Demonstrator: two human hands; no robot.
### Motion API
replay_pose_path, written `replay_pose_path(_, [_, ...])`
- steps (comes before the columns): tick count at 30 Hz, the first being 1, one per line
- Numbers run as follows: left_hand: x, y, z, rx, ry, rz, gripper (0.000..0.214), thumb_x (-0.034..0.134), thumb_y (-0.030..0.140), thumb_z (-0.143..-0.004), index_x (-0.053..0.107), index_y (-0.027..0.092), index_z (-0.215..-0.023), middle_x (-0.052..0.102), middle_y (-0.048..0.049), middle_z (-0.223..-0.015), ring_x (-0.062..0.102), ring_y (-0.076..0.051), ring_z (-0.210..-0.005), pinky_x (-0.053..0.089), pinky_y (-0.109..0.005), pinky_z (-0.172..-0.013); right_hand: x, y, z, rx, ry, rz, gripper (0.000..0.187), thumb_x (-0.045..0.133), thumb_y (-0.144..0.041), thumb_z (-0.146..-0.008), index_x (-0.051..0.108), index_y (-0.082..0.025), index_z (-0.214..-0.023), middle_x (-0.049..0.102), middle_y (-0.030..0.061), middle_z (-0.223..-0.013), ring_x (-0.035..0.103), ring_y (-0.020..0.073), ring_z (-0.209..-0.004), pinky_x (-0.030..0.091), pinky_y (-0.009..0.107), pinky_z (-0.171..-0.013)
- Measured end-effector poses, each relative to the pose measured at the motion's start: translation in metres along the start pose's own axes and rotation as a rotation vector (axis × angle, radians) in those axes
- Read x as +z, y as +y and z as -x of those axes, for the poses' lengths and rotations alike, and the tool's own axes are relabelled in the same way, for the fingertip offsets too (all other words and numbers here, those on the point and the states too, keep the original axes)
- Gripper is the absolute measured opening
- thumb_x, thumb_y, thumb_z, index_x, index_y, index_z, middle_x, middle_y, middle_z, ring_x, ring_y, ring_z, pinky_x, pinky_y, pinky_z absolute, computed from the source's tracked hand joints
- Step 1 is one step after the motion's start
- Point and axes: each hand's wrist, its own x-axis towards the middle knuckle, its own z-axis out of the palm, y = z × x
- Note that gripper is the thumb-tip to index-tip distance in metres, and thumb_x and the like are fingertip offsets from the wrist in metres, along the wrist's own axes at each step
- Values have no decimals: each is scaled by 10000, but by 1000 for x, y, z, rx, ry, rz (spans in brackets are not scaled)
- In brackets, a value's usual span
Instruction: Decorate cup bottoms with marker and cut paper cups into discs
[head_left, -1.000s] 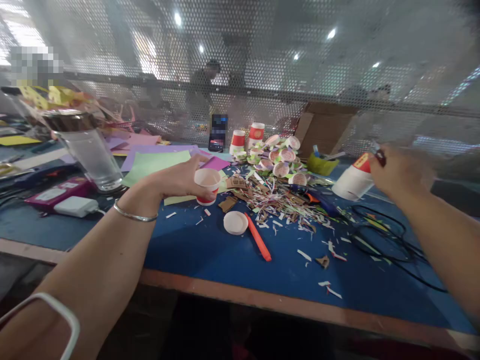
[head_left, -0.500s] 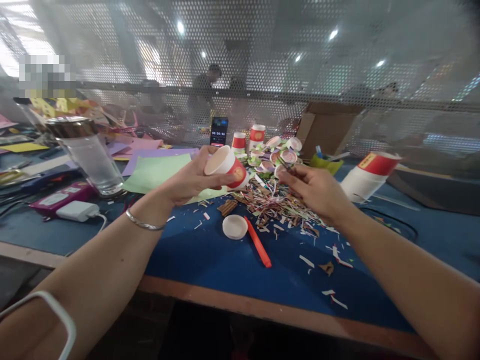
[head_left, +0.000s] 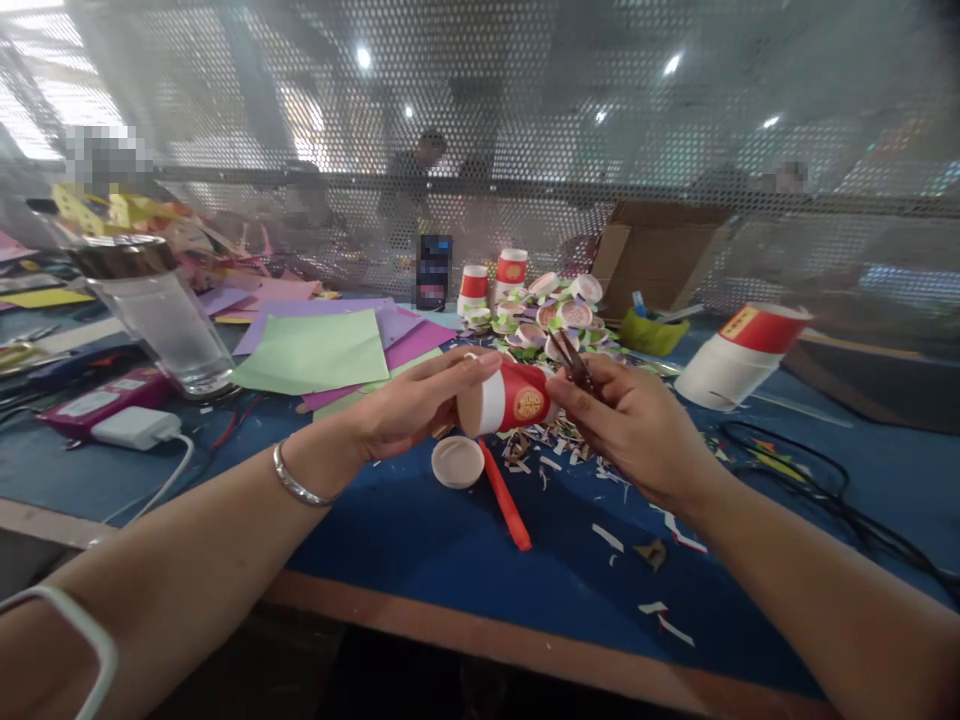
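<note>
Red and white on your paper cup [head_left: 504, 400], with a gold emblem printed on the red
You see a dark reddish-brown tool [head_left: 574, 362], a plain silver bangle [head_left: 294, 487] and a white band [head_left: 90, 628]; your tabletop [head_left: 420, 550] is deep blue with a reddish-brown edge [head_left: 420, 608]; before you are a bright orange-red stick [head_left: 505, 497], an off-white disc [head_left: 457, 462], white scraps [head_left: 608, 537], a pale green sheet [head_left: 311, 352] and a magenta sheet [head_left: 422, 339]; to your right the stacked cups [head_left: 761, 329] are white, the top one banded red with yellow marks, near a yellow-green container [head_left: 649, 335] and black cable [head_left: 795, 430]; the grey screen [head_left: 525, 130] facing you is patterned with dots
</note>
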Motion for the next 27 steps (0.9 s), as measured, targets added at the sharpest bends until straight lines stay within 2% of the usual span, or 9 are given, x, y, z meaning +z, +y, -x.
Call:
replay_pose_path(2, [-1,2,1,-169,-181,130,476,663,528,-886,642,199,-1230,714,-105,-1055,693,-230,-924,568,-336,-752,0,-2,1,-34,-12,4,333,737,-495,-865,582,-206,-813,437,-90,-534,307,59,-431,190,271,-401])
replay_pose_path(4, [-1,4,2,-258,-292,144,494,715,458,-866,620,200,-1277,707,-91,-1071,677,-193,-900,545,-296,-745,0,-5,3,-67,-32,37,313,699,-480,-902,590,-202,-808,442,-84,-537,298,60,-438,187,275,-405])
replay_pose_path(9, [2,7,3,-306,-355,175,372,744,411,-842,690,132,-1082,696,-78,-976,632,-143,-808,505,-254,-720,0,-12,8,-113,-25,113,274,644,-446,-951,588,-209,-826,388,-97,-494,284,62,-414,185,279,-403])
replay_pose_path(11, [3,8,3,-310,-324,222,365,783,377,-797,685,123,-1041,690,-71,-935,631,-138,-787,502,-241,-703,-1,-13,10,-116,-14,127,290,655,-472,-940,582,-212,-835,401,-89,-514,309,67,-428,206,274,-407])
replay_pose_path(16, [-1,4,-2,-189,-109,241,407,801,351,-791,644,161,-1114,690,-58,-939,642,-133,-762,512,-232,-661,-5,-11,12,-113,18,42,374,538,-587,-976,575,-227,-883,335,-70,-587,280,83,-474,198,274,-419])
replay_pose_path(22, [-4,-7,-7,-18,46,54,465,745,443,-845,591,209,-1215,685,-81,-1053,662,-167,-829,531,-266,-663,-3,-11,13,-51,-12,60,382,491,-592,-996,600,-231,-934,361,-51,-647,317,90,-512,247,269,-435])
replay_pose_path(27, [-2,-7,-8,134,177,-179,474,717,510,-849,600,168,-1157,661,-63,-964,617,-159,-789,493,-288,-666,1,-14,15,-21,-89,62,355,554,-566,-977,607,-218,-935,389,-64,-609,319,78,-485,220,267,-415])
